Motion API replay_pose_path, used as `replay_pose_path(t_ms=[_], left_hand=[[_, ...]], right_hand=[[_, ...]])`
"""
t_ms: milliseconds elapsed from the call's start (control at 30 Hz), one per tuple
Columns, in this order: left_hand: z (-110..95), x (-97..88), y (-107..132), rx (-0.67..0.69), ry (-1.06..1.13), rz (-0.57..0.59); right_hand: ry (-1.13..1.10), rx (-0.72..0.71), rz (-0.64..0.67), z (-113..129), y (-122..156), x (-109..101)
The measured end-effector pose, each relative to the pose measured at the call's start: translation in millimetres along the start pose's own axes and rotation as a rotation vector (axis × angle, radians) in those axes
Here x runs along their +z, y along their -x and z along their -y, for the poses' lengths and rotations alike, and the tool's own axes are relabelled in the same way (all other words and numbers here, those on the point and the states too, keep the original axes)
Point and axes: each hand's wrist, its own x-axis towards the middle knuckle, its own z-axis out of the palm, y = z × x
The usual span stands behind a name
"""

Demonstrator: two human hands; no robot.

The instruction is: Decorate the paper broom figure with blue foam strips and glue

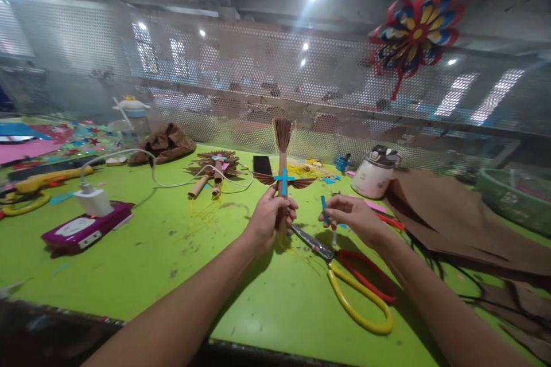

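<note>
My left hand (269, 219) is closed round the lower end of a brown paper craft figure (283, 155). The figure stands upright, with a fanned top, side wings and a blue paper cross on its front. My right hand (353, 217) pinches a narrow blue paper strip (323, 209) just to the right of the figure. Both hands hover over the green table (172, 252). Directly below them lie scissors (344, 275) with one red and one yellow handle.
Brown paper sheets (447, 212) cover the right side. A white pot (375, 175) stands behind them. Finished brown paper crafts (215, 169) lie at the back centre. At left, a charger and cable sit on a purple device (86, 226), by a yellow glue gun (47, 180). A paper pinwheel (415, 31) hangs on the mesh wall.
</note>
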Motion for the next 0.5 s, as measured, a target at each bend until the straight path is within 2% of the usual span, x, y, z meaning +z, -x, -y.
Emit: replay_pose_path(t_ms=[67, 133, 333, 500], left_hand=[[0.8, -0.1, -0.9, -0.01, 0.014, -0.001], [1.3, -0.3, -1.3, -0.025, 0.026, 0.001], [3.3, 2.3, 2.1, -0.071, 0.031, 0.041], [3.6, 11.8, 10.0, -0.105, 0.04, 0.097]], right_hand=[[-0.28, 0.028, -0.025, -0.4, 4.0, 0.9], [-0.325, 0.02, -0.05, -2.1, 6.1, 1.5], [-0.067, -0.1, -0.19, -5.5, 8.9, 4.7], [0.143, -0.445, -0.331, 4.0, 15.5, 15.8]])
